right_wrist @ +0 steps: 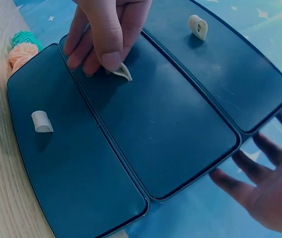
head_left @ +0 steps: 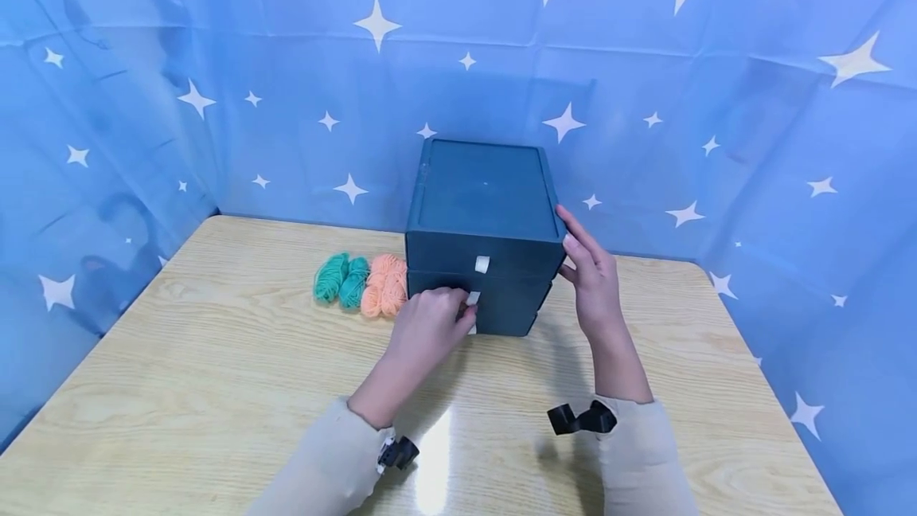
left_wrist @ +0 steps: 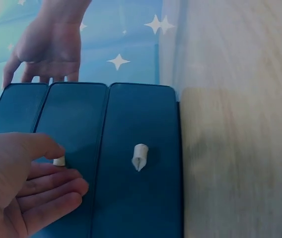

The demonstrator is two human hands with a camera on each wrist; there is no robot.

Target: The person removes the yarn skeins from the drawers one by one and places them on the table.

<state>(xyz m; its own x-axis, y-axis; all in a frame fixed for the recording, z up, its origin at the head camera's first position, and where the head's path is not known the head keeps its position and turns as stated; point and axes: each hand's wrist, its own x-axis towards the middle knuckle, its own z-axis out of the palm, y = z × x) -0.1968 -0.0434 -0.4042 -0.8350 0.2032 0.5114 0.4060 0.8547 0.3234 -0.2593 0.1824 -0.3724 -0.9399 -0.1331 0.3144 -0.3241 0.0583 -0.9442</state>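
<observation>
Cabinet (head_left: 487, 189) with 3 closed drawers (right_wrist: 161, 119) hides its contents, left hand (head_left: 432, 322) pinching middle tab (head_left: 474, 299), right hand (head_left: 596, 285) spread at its side.

Pale cream sleeves (head_left: 641, 456) — slightly creased — and small black wrist mounts (head_left: 598, 418).

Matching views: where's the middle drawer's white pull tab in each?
Head: white tab just right of centre, below mid-height, pinched by the left hand.
Left wrist: white tab left of centre, below mid-height, partly covered.
Right wrist: white tab in the upper part, slightly left of centre.
Shared landmark: the dark blue drawer unit.
</observation>
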